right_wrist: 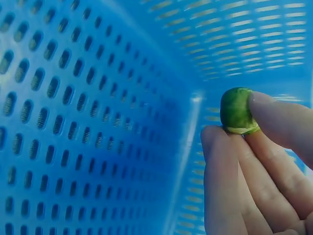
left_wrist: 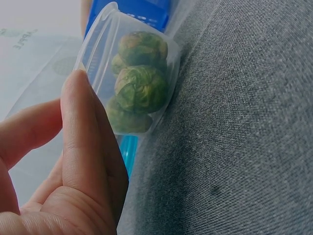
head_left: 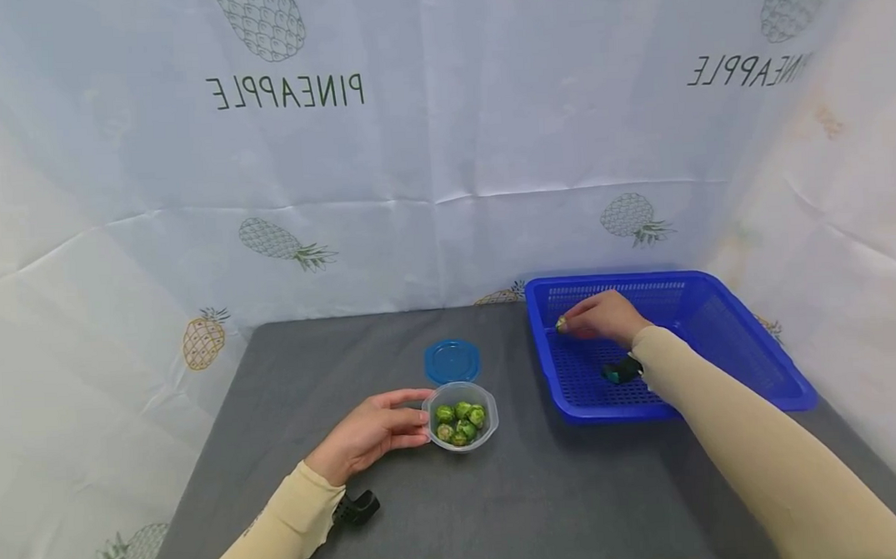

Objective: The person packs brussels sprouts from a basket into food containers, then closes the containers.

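Observation:
A small clear plastic container (head_left: 429,430) with several Brussels sprouts (head_left: 463,410) in it stands on the grey table. My left hand (head_left: 375,433) holds its left side, the thumb at the rim, as the left wrist view shows closer. Inside the blue basket (head_left: 544,367), near its left wall, my right hand (head_left: 607,316) pinches one Brussels sprout (right_wrist: 237,108) between thumb and fingertips. That sprout is raised off the perforated floor of the basket. Right behind the container lies a round blue lid (head_left: 452,362).
The basket takes up the table's back right, its raised rim around my right hand. Pale curtains (head_left: 427,147) printed with pineapples hang behind and at both sides. Grey table surface (head_left: 563,500) shows in front of the container and basket.

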`<state>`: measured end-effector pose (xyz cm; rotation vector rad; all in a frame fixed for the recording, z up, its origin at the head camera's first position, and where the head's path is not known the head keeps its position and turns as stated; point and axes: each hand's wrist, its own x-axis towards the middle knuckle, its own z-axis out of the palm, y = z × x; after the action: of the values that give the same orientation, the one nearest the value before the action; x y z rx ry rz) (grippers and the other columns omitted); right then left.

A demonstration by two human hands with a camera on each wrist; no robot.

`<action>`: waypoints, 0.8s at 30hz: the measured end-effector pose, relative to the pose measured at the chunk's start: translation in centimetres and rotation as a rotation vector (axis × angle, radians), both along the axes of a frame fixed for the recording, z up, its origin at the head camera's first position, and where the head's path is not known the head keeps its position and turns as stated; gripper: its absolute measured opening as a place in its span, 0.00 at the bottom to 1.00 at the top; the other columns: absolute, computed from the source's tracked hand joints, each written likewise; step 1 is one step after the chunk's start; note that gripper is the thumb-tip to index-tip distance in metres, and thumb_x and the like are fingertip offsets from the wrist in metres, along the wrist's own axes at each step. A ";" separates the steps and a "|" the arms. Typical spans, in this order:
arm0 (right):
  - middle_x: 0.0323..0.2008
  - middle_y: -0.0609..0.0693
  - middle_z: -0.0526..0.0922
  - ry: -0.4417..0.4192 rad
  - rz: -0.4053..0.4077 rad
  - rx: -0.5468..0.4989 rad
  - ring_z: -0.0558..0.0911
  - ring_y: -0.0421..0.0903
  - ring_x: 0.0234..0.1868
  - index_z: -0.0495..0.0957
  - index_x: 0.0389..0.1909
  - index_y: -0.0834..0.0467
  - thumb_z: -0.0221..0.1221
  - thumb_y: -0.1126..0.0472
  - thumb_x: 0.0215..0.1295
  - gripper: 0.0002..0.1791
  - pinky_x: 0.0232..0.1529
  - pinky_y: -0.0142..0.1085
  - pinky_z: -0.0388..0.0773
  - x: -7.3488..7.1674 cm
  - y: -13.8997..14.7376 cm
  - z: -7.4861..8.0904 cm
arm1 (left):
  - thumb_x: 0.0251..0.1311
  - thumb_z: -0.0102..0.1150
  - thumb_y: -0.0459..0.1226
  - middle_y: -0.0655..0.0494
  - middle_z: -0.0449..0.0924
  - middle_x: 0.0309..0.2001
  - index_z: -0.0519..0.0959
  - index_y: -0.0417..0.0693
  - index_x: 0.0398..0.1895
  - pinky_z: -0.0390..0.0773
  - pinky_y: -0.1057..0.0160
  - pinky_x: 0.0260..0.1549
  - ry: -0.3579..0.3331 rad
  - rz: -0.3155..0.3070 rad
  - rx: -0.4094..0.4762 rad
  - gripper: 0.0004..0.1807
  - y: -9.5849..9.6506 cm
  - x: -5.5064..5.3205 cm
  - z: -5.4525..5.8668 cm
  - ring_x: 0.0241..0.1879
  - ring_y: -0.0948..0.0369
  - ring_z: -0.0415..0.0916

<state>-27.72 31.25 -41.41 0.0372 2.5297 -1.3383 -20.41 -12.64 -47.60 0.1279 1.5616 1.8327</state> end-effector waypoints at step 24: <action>0.47 0.48 0.93 0.254 0.089 0.178 0.89 0.47 0.47 0.93 0.50 0.48 0.72 0.53 0.70 0.10 0.50 0.48 0.89 10.3 -12.8 4.1 | 0.74 0.67 0.34 0.48 0.86 0.51 0.74 0.45 0.78 0.91 0.59 0.53 0.032 0.000 -0.019 0.31 -0.6 0.1 0.0 0.42 0.62 0.89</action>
<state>-17.45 18.41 -37.30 -0.2204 2.8180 -1.1449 -20.33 -13.27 -47.64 0.1491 1.6013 1.8234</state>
